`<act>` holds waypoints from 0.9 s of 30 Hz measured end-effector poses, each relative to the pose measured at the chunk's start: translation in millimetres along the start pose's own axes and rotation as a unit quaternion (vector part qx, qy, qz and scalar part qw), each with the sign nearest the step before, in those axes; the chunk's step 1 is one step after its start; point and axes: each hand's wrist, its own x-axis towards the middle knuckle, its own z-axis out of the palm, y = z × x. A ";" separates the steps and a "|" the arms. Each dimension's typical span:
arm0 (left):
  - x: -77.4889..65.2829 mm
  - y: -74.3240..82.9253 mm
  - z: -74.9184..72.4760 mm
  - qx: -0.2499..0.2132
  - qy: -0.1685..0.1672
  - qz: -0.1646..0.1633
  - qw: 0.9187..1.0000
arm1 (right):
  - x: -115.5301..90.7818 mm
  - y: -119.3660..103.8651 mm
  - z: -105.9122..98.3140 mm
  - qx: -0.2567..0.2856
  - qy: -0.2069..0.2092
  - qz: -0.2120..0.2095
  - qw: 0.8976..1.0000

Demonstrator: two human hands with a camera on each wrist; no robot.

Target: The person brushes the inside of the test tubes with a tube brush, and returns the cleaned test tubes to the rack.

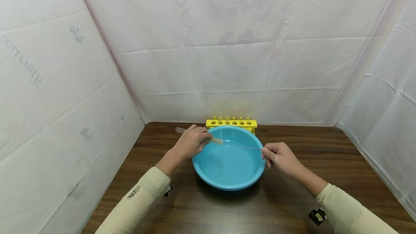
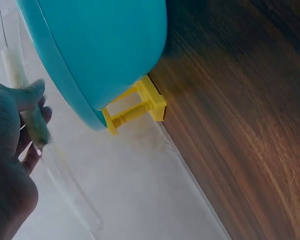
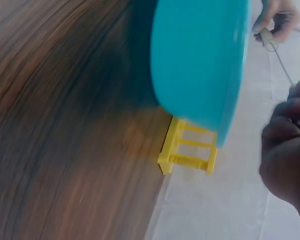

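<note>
My left hand (image 1: 193, 141) grips a clear test tube (image 2: 72, 190) lying nearly level above the left side of a blue basin (image 1: 229, 187). A test tube brush (image 1: 217, 141) with pale bristles runs into the tube; my left fingers hide part of it. In the left wrist view, the bristles fill the upper part, and the clear closed end points down and right. Its thin wire handle (image 1: 242, 146) stretches across the basin. At the basin's right rim, my right hand (image 1: 282, 158) pinches the wire's far end between thumb and fingers.
Behind the basin stands a yellow test tube rack (image 1: 231, 121) with clear test tubes (image 1: 227, 109) upright in it. A dark wooden table (image 1: 286, 205) carries everything. White sheeting (image 1: 240, 68) hangs at the back and both sides.
</note>
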 end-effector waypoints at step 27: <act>5.4 4.1 -8.6 -0.035 -0.040 0.026 0.998 | 4.4 10.5 17.6 -0.317 0.156 -0.323 0.878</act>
